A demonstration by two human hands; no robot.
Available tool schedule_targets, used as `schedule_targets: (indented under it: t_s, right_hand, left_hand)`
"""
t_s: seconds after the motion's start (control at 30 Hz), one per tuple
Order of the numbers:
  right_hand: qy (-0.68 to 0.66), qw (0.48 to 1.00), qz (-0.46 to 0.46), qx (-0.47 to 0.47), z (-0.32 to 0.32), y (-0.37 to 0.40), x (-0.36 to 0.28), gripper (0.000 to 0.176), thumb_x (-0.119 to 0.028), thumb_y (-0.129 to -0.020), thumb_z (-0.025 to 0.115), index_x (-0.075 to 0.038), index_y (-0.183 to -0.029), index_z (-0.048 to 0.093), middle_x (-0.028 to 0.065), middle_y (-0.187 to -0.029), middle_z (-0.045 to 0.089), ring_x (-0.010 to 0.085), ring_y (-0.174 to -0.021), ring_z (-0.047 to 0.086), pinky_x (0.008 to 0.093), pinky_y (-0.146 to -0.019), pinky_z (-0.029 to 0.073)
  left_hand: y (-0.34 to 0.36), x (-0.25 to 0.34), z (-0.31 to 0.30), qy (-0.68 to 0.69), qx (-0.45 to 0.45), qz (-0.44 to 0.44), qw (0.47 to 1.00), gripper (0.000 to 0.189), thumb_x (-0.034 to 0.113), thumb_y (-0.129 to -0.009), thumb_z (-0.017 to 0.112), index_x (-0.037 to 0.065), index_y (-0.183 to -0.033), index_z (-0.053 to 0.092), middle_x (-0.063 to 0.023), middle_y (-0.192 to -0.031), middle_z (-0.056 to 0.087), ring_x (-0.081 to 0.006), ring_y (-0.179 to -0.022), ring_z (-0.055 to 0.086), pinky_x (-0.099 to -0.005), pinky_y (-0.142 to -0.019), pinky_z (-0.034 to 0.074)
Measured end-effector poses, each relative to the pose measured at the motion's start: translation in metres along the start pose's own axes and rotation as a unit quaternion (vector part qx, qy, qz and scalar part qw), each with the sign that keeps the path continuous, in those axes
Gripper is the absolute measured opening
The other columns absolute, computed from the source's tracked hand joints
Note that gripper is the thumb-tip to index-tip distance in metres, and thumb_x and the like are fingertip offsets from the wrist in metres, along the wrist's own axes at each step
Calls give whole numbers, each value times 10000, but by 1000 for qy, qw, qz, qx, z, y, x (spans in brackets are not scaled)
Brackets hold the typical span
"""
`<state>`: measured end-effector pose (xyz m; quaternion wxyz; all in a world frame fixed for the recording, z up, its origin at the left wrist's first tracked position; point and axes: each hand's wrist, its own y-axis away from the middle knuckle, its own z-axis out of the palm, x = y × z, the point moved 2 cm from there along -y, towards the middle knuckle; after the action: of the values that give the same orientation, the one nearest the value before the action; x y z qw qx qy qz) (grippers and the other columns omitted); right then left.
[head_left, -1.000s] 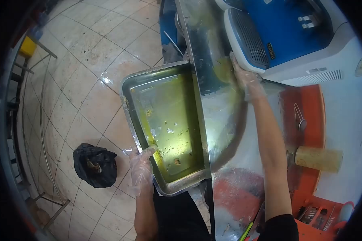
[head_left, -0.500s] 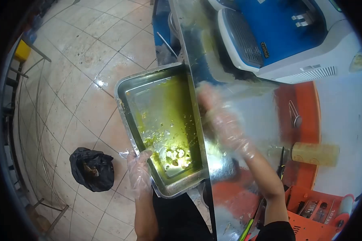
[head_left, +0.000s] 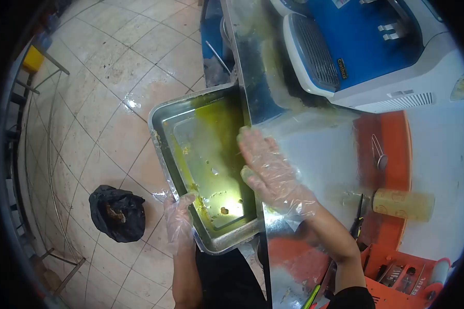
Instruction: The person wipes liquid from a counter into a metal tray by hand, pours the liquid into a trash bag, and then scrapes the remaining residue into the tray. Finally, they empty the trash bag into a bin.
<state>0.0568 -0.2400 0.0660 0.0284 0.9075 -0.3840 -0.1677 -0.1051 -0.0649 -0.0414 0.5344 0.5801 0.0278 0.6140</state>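
A rectangular metal tray (head_left: 162, 154) with greenish-yellow liquid and small bits inside juts out past the edge of the steel counter (head_left: 314, 134). My left hand (head_left: 179, 219), in a clear plastic glove, grips the tray's left rim near its lower corner. My right hand (head_left: 273, 175), gloved the same way, is over the tray's right rim and the counter edge. Its fingers are stretched out with greenish stains on the tips, and nothing is in it.
A black bag (head_left: 117, 213) sits open on the tiled floor at left. On the counter are a blue and white machine (head_left: 366, 56), a yellowish roll (head_left: 403, 204), a small strainer (head_left: 380, 159), a red-orange device (head_left: 407, 275) and a green-handled tool (head_left: 312, 296).
My right hand has shifted left from the counter to the tray's right rim, its fingers now clearly spread. Fewer bits and bubbles show in the tray. My left hand keeps its hold.
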Motion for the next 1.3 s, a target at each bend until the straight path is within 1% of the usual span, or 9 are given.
schedule_targets:
  t_s: [0.13,0.27,0.5,0.63,0.83,0.9,1.03,1.13,1.3]
  right_hand:
    - [-23,982,-72,174,3,-43,38,623,-357,-1002,295,45,-1476,245,254,-1540,222,377,-1447,177,433,-1186,136]
    - [0,949,212,233,-16,-106,123,712,-489,-1009,250,55,-1468,246,257,-1535,233,420,-1417,226,445,-1171,173]
    - [-175,888,333,263,-17,-173,167,683,-507,-1010,258,-29,-1498,237,233,-1533,264,418,-1418,223,454,-1169,168]
    - [-38,938,160,304,-12,-174,171,493,-324,-1018,334,25,-1359,404,275,-1400,414,433,-1321,364,460,-1130,262]
    - [116,956,-255,83,9,-74,43,390,-150,-919,459,5,-1271,522,206,-1317,537,334,-1258,492,450,-1119,338]
    - [-127,950,-281,43,-5,-47,7,424,-177,-857,528,-7,-1244,563,182,-1337,535,302,-1283,480,441,-1156,289]
    - [98,983,-40,149,-19,-94,36,386,-132,-929,418,45,-1259,514,307,-1391,408,455,-1297,383,477,-1083,315]
    - [-55,918,161,359,-9,-153,122,535,-316,-993,353,92,-1335,407,321,-1433,355,468,-1331,327,504,-1127,230]
    - [-32,868,382,314,-26,-243,186,655,-435,-1009,270,91,-1386,367,337,-1473,290,443,-1390,260,492,-1154,175]
  left_hand:
    - [-16,-18,-12,-32,51,66,996,348,88,-698,705,-34,-1018,644,-118,-855,692,-206,-681,674,-319,-664,569]
    - [-17,-19,-14,-1,17,75,997,350,96,-694,706,-43,-1008,635,-137,-850,691,-220,-669,682,-328,-631,587]
    - [-2,-7,-4,-88,71,92,989,328,183,-713,675,-42,-950,649,-134,-832,686,-216,-662,679,-324,-620,581]
    - [-16,-30,-26,-15,90,5,996,416,170,-688,682,-41,-1041,622,-112,-802,671,-213,-646,663,-328,-630,569]
    - [-8,16,7,-19,47,7,999,447,159,-685,692,-29,-1083,608,-91,-851,666,-189,-700,650,-319,-679,548]
    - [-18,24,5,-7,28,22,999,442,156,-686,692,-26,-1081,610,-88,-862,666,-184,-712,647,-316,-687,544]
    - [-37,37,2,0,16,59,998,431,151,-689,693,-20,-1077,613,-82,-885,665,-173,-736,642,-311,-702,536]
    - [-37,48,10,-53,66,61,995,426,152,-685,689,0,-1077,619,-73,-892,658,-172,-762,636,-299,-705,525]
    - [-49,66,20,-76,97,19,992,414,164,-689,679,12,-1070,625,-76,-876,649,-187,-767,635,-293,-692,513]
